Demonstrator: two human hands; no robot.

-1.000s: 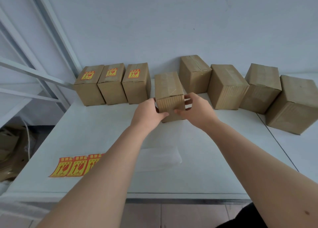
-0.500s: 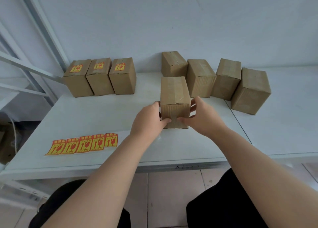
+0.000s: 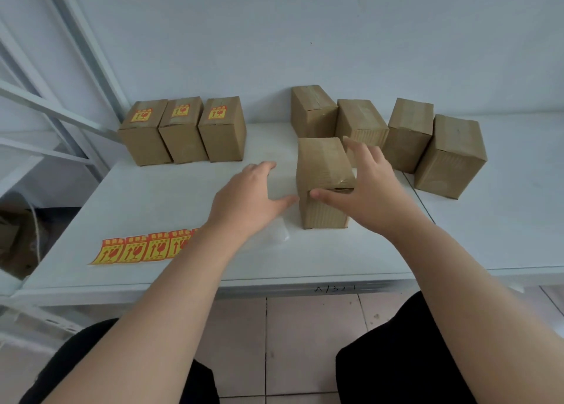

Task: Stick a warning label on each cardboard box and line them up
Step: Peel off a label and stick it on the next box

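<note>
Legs point(image 3: 406, 351): black-clad, at the bottom of the frame, over a tiled floor point(image 3: 305, 342).
Table point(image 3: 305, 260): white, front edge across the lower middle of the frame, a faint scrawl on that edge.
Label strip point(image 3: 143, 249): row of yellow-and-red warning labels lying flat at lower left of the tabletop, right end hidden behind the left forearm.
Clear film point(image 3: 276, 236): pale, see-through patch on the tabletop just left of the near box's foot; kind of material cannot be told.
Left hand point(image 3: 247, 202): spread wide, palm down, holding nothing, just left of the near box, thumb tip at or very near its left edge.
Right hand point(image 3: 366, 190): open wide, fingers fanned and blurred along the box's right side, thumb laid across its front face; grip not closed.
Near box point(image 3: 323, 184): plain cardboard, upright at frame centre, taped top, no label on the faces in view.
Unlabelled boxes point(image 3: 406, 135): four, in a loose crooked row at centre right, behind the near box, some touching.
Labelled boxes point(image 3: 183, 129): three, side by side and touching at upper left of the tabletop, each with a warning label on top.
Wall point(image 3: 305, 37): pale, plain, behind all boxes.
Shelf frame point(image 3: 61, 83): white metal bars at the left edge.
</note>
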